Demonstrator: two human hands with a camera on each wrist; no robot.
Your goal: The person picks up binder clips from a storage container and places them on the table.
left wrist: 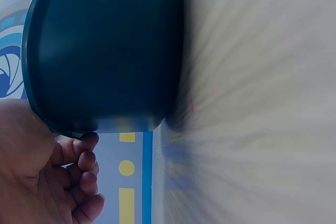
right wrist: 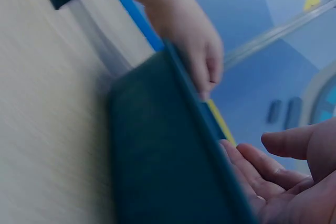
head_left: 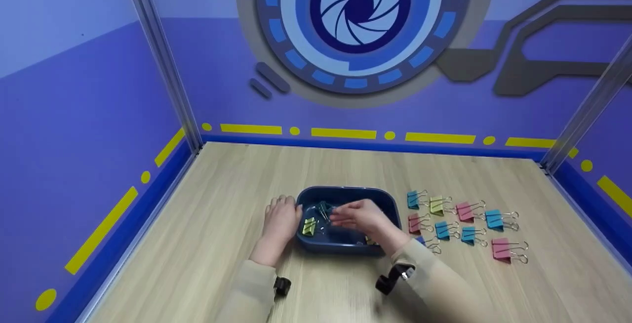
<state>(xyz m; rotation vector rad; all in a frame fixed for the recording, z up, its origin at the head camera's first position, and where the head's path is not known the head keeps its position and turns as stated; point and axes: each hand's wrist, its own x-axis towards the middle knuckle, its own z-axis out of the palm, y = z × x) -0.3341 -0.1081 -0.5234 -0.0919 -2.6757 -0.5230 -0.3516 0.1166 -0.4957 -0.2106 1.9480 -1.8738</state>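
Observation:
A dark blue plastic bin (head_left: 326, 249) sits on the table. At its left wall, my left hand (head_left: 283, 217) holds the rim, thumb toward the inside; the left wrist view shows the curled fingers (left wrist: 88, 182) outside the bin. My right hand (head_left: 363, 217) reaches over the bin with fingers extended and thumb apart in the right wrist view. Just left of its fingertips is a dark green binder clip (head_left: 323, 209). A yellow binder clip (head_left: 309, 226) lies near the left wall. Another yellow clip (head_left: 371, 240) is mostly hidden under the right hand.
Right of the bin, binder clips stand in loose rows, including a teal clip (head_left: 413, 199), a yellow clip (head_left: 436, 205) and a pink clip (head_left: 500, 250). My right forearm partly covers a blue clip (head_left: 420, 240). Blue panels (head_left: 217, 81) wall in the wooden table (head_left: 222, 175).

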